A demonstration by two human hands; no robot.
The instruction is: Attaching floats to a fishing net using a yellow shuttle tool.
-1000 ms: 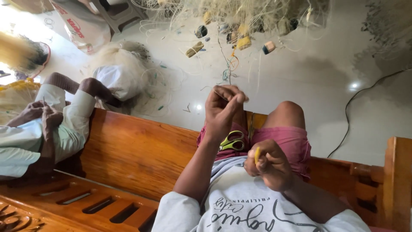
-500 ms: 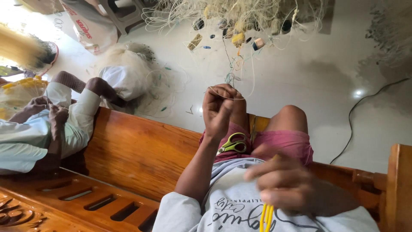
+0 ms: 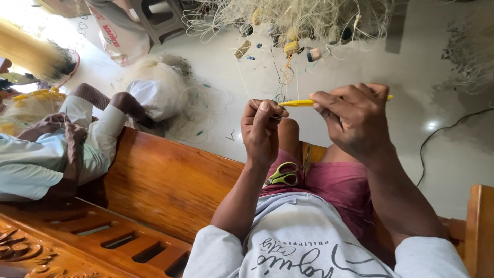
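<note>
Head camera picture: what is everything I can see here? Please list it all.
Netting needle: one, yellow, held in the right hand.
Scissors: one pair, yellow-green handles, lying on the lap.
Fishing net: one tangled pale heap with small floats, on the floor ahead.
Thin line: pale strands running from the net to the hands.
Bench: one, brown wood, under the person.
Cable: one, dark, on the floor to the right.
Sack: one, white, on the floor at upper left.
Other person: one, light clothes, seated at left.
Left hand: pinching the line.
Right hand: gripping the needle.
</note>
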